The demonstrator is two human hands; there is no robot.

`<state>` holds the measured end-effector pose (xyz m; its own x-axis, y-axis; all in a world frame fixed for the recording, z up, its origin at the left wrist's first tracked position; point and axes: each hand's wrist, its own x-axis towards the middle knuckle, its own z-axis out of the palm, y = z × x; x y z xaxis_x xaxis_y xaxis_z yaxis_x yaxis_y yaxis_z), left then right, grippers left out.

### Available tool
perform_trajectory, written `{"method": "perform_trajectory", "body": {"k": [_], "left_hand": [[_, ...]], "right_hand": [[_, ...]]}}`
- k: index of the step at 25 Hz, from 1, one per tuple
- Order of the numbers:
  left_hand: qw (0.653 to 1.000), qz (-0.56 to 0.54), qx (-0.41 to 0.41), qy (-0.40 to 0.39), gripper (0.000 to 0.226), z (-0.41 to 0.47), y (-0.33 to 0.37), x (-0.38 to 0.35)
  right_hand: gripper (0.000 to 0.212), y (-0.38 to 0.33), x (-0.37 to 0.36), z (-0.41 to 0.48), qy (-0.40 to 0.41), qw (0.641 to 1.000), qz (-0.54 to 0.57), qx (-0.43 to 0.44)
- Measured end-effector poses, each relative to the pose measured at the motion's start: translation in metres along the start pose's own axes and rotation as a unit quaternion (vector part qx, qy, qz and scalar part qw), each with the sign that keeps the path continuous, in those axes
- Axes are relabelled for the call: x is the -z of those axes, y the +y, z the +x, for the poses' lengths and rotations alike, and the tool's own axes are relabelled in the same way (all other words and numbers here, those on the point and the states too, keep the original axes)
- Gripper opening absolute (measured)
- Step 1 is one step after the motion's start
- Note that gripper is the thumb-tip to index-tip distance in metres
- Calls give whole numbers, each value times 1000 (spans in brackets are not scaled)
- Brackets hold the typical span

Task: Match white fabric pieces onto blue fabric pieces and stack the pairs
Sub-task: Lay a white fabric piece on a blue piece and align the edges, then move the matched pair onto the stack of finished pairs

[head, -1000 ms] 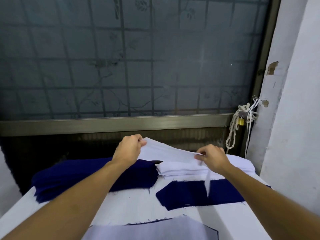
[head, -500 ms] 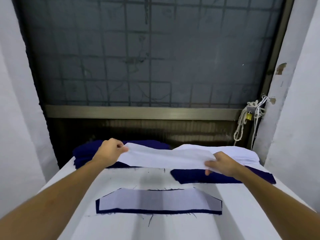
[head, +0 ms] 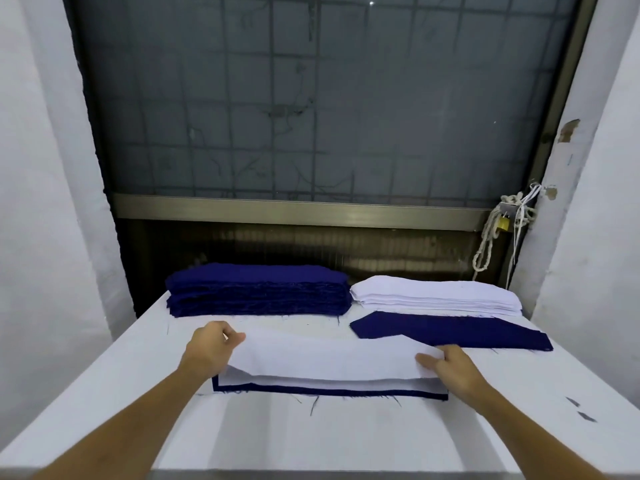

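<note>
From the head view, the left hand and right hand each pinch one end of a white piece, fingers curled onto the cloth. It hangs slack just above a finished pair on the counter, white on blue. A loose blue piece lies further back on the right with no white on it, in front of the white stack and beside the blue stack. To do this well, I would keep the cloth taut, line up the angled ends and long edges first, then lower it flat, leaving an even blue border.
</note>
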<state>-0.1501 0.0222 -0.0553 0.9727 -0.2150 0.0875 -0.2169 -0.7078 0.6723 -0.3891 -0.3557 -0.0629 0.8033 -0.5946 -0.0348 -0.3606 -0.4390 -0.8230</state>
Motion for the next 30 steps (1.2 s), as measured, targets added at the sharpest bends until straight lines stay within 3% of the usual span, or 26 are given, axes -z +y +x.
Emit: {"method": "perform_trajectory", "body": {"k": [4, 7, 12, 18, 23, 26, 30], "left_hand": [[997, 57, 19, 39, 33, -14, -9, -17], [994, 88, 21, 62, 32, -22, -14, -29], [988, 120, 29, 96, 32, -28, -18, -39], [987, 104, 40, 113, 33, -29, -21, -41], [990, 50, 47, 120, 33, -31, -23, -39], [992, 39, 43, 115, 16, -31, -23, -39], [993, 6, 21, 112, 15, -33, -28, -37]], "right_hand": [[21, 25, -13, -5, 71, 993, -91, -12], [23, 36, -19, -3, 113, 977, -176, 29], [24, 39, -22, -3, 144, 968, -200, 52], [21, 38, -24, -7, 158, 956, -238, 70], [6, 38, -25, -10, 173, 953, -235, 85], [20, 36, -26, -14, 192, 937, -263, 123], [17, 32, -29, -16, 153, 925, -303, 173]]}}
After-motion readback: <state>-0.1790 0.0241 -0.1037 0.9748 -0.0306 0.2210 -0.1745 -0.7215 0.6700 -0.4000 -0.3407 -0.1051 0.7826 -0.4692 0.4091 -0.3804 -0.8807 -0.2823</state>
